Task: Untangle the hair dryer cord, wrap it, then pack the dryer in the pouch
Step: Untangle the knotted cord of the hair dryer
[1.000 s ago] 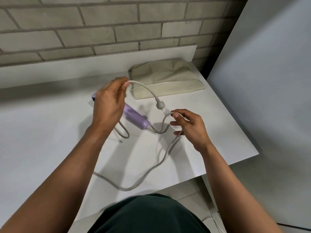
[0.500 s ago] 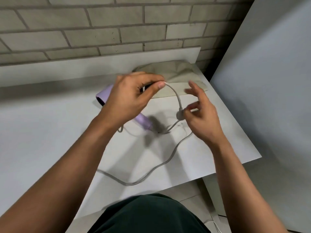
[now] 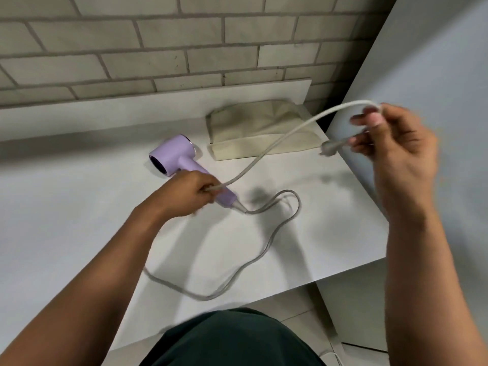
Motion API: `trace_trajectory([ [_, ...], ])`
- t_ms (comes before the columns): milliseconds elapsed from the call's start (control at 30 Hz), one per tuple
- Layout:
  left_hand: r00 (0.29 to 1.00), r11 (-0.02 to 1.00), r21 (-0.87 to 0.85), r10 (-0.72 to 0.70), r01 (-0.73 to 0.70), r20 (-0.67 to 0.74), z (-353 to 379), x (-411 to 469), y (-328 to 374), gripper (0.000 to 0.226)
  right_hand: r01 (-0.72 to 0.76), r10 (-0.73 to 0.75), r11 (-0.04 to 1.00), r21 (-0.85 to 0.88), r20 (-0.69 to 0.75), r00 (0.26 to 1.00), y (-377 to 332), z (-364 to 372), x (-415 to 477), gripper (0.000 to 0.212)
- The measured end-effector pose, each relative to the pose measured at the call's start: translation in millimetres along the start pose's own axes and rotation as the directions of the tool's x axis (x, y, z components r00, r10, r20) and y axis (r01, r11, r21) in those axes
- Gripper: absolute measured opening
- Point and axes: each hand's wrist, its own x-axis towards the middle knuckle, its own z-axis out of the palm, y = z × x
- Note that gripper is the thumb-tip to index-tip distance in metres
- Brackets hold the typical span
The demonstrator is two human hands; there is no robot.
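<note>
The lilac hair dryer (image 3: pixel 173 154) lies on the white table (image 3: pixel 79 207) beside the beige pouch (image 3: pixel 260 128). The left hand (image 3: pixel 188 192) hides part of its handle and pinches the grey cord (image 3: pixel 204 297). The blurred right hand (image 3: pixel 396 146) grips the cord aloft near the plug (image 3: pixel 328 149).

Lilac hair dryer (image 3: pixel 174 154) lying on its side on the white table (image 3: pixel 79 207), dark opening facing left, handle angled toward the near right under the left hand (image 3: pixel 184 191). Grey cord (image 3: pixel 269 241) unwrapped: snakes loosely over the table from the handle's end, then arcs up from the left hand to the raised right hand (image 3: pixel 396 143), plug (image 3: pixel 328 148) dangling beside the fingers. Beige fabric pouch (image 3: pixel 258 130) lying flat near the dryer, by the wall.
</note>
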Motion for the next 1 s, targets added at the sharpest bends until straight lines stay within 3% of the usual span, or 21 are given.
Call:
trace_trajectory([
  [67, 0.994, 0.995, 0.025, -0.09, 0.092, -0.058, -2, -10, -24, 0.019, -0.027, 0.038, 0.996, 0.081, -0.131, 0.991, 7, -22, 5, 0.008],
  [100, 0.978, 0.984, -0.044, -0.178, 0.174, -0.111, -7, -14, -33, 0.023, -0.043, 0.059, 0.995, 0.09, -0.181, 0.982, 14, -31, 6, 0.009],
  [167, 0.908, 0.9, -0.331, -0.363, 0.284, -0.207, -22, -20, -44, 0.037, -0.113, 0.115, 0.993, 0.021, -0.233, 0.966, 34, -47, 7, 0.014],
  [267, 0.832, 0.671, -0.719, -0.494, 0.181, -0.252, -52, -19, -39, 0.028, -0.285, 0.257, 0.95, -0.128, -0.202, 0.945, 75, -53, 2, 0.016],
  [333, 0.878, 0.598, -0.798, -0.42, 0.076, -0.231, -78, -25, -22, 0.012, -0.38, 0.353, 0.906, -0.188, -0.165, 0.921, 101, -49, -3, 0.009],
  [433, 0.956, 0.521, -0.845, -0.169, -0.119, -0.239, -109, -37, 10, 0.029, -0.471, 0.449, 0.821, -0.322, -0.145, 0.882, 129, -41, -9, 0.014],
  [567, 0.955, 0.479, -0.835, 0.022, -0.271, -0.297, -122, -44, 54, 0.033, -0.483, 0.55, 0.647, -0.59, -0.078, 0.831, 149, -26, -12, 0.019],
  [667, 0.957, 0.531, -0.801, 0.074, -0.277, -0.282, -109, -35, 84, 0.027, -0.46, 0.626, 0.495, -0.737, -0.064, 0.777, 162, -12, -19, 0.018],
  [767, 0.979, 0.556, -0.808, 0.064, -0.196, -0.193, -89, -19, 107, 0.027, -0.349, 0.642, 0.407, -0.844, -0.007, 0.767, 165, 2, -25, 0.027],
  [833, 0.993, 0.527, -0.841, 0.072, -0.119, -0.096, -76, -10, 118, 0.033, -0.259, 0.566, 0.435, -0.863, 0.038, 0.824, 147, 11, -25, 0.038],
  [900, 0.991, 0.492, -0.862, 0.118, -0.118, -0.068, -64, -3, 124, 0.035, -0.196, 0.397, 0.603, -0.773, 0.078, 0.914, 110, 23, -27, 0.036],
  [933, 0.985, 0.485, -0.862, 0.149, -0.149, -0.086, -60, -1, 127, 0.034, -0.176, 0.358, 0.718, -0.673, 0.14, 0.923, 86, 31, -28, 0.033],
  [967, 0.978, 0.486, -0.854, 0.173, -0.186, -0.115, -57, 2, 131, 0.033, -0.183, 0.38, 0.816, -0.548, 0.269, 0.885, 58, 40, -31, 0.03],
  [1000, 0.972, 0.498, -0.839, 0.191, -0.218, -0.139, -54, 6, 135, 0.032, -0.236, 0.428, 0.876, -0.421, 0.452, 0.783, 34, 48, -37, 0.029],
])
